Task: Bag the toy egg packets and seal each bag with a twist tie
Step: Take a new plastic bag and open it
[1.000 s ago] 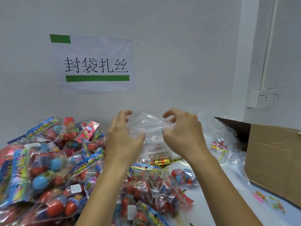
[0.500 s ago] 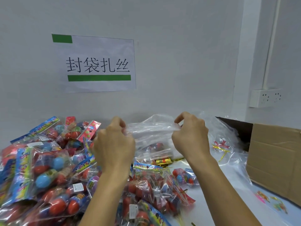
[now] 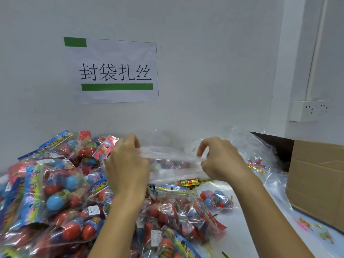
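A clear plastic bag [image 3: 170, 157] is stretched flat between my hands above the table. My left hand [image 3: 126, 164] pinches its left edge and my right hand [image 3: 219, 161] pinches its right edge, fingers curled. A big pile of toy egg packets [image 3: 55, 192], with red and blue eggs under colourful headers, covers the left and centre of the table. A small packet [image 3: 216, 201] lies apart below my right forearm. A bundle of gold twist ties [image 3: 189, 182] lies on the table just under the bag.
An open cardboard box [image 3: 316, 183] stands at the right. More clear bags [image 3: 260, 157] with a red and gold item are heaped between the box and my right hand. Loose coloured bits [image 3: 314, 228] lie on the white table. A wall socket [image 3: 309, 110] and a paper sign [image 3: 115, 71] are on the wall.
Both hands have moved apart and dropped slightly, pulling the clear bag wider and flatter between them. The piles on the table have not moved.
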Demonstrator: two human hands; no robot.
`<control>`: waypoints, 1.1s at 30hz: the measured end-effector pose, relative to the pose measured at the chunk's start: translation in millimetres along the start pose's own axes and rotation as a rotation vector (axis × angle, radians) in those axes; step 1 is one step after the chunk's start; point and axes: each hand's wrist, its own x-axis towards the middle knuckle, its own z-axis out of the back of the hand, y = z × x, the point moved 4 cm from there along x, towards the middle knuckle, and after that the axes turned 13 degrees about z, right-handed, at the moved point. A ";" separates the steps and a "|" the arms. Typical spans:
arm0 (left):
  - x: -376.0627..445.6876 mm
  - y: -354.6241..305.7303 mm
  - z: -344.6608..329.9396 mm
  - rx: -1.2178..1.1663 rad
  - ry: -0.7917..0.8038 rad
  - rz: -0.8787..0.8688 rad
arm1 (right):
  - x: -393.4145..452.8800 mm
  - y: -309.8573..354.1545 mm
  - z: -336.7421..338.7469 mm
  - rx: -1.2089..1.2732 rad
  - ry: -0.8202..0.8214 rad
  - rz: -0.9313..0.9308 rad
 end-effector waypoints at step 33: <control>-42.7 -52.0 -5.6 -0.165 -0.130 -0.483 | 1.8 3.9 6.9 0.054 -0.585 0.010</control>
